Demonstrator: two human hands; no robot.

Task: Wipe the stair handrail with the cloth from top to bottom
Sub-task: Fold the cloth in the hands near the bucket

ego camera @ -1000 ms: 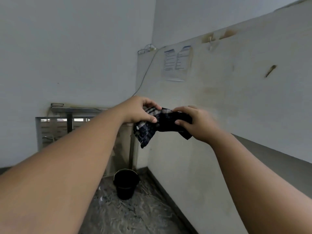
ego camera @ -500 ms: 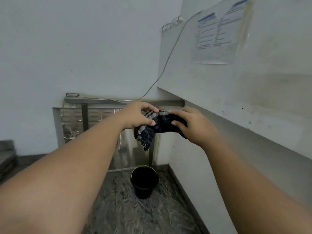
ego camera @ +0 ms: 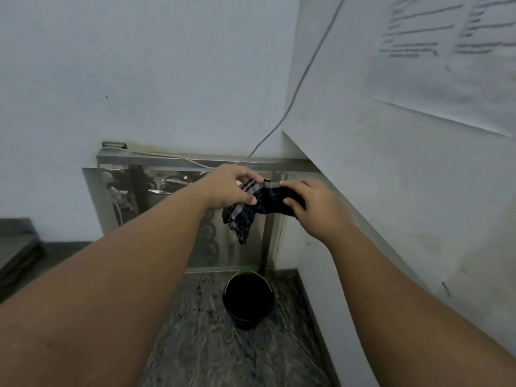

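A dark checked cloth (ego camera: pixel 245 216) is stretched between both hands at chest height. My left hand (ego camera: pixel 229 188) pinches its left end, and a loose corner hangs down below it. My right hand (ego camera: pixel 312 205) grips the bunched right end. Behind the hands a metal rail (ego camera: pixel 173 157) runs level along the top of a steel and glass panel (ego camera: pixel 156 208) against the far wall. The cloth is in the air and touches no rail.
A black bucket (ego camera: pixel 248 300) stands on the marbled floor (ego camera: pixel 212 347) below the hands. A white wall (ego camera: pixel 405 177) with a taped paper notice (ego camera: pixel 446 57) is close on the right. A grey cable (ego camera: pixel 301 79) runs down to the rail. Dark steps (ego camera: pixel 16 247) lie at far left.
The view has swung closer to the corner; the notice and cable have shifted up and right, the bucket is nearer. Both hands keep hold of the cloth and have barely moved.
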